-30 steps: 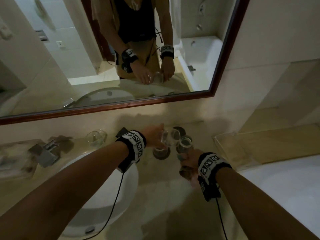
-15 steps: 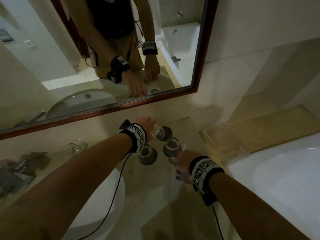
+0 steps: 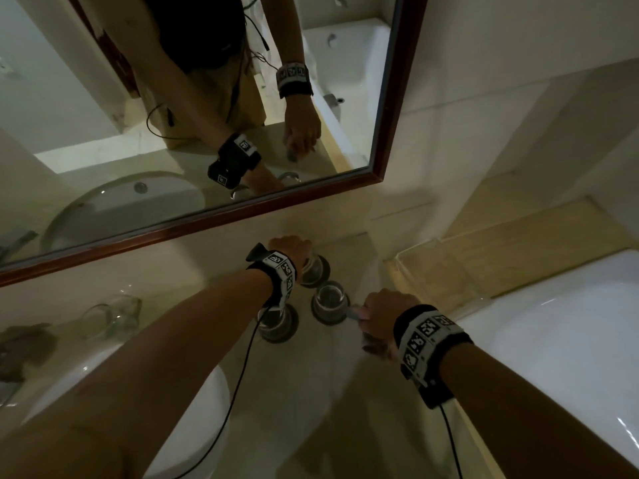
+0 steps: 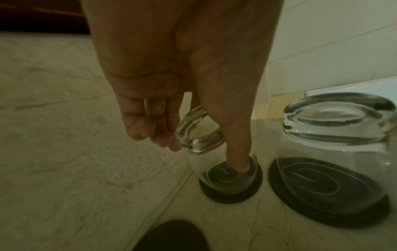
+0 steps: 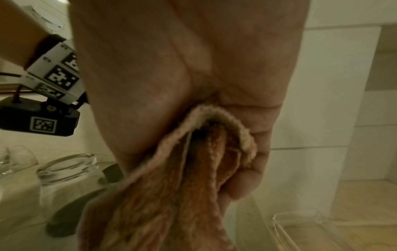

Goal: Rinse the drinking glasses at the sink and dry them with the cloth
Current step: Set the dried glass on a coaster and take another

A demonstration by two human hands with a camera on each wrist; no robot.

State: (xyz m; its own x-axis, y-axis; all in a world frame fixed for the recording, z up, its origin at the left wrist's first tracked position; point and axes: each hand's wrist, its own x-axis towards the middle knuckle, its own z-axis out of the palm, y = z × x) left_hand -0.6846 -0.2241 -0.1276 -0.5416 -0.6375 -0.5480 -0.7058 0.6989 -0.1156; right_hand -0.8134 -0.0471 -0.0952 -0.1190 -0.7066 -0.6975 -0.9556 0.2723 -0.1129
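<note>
Our left hand grips an upturned glass by its base — it stands on a dark coaster on the bench. Our right hand is clamped on the cloth.

Four glasses, three coasters, one cloth.

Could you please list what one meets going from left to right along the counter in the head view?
Glasses lying beside the basin → glass on a coaster under the left wrist → glass on a coaster → right hand with the cloth → clear tray.
</note>
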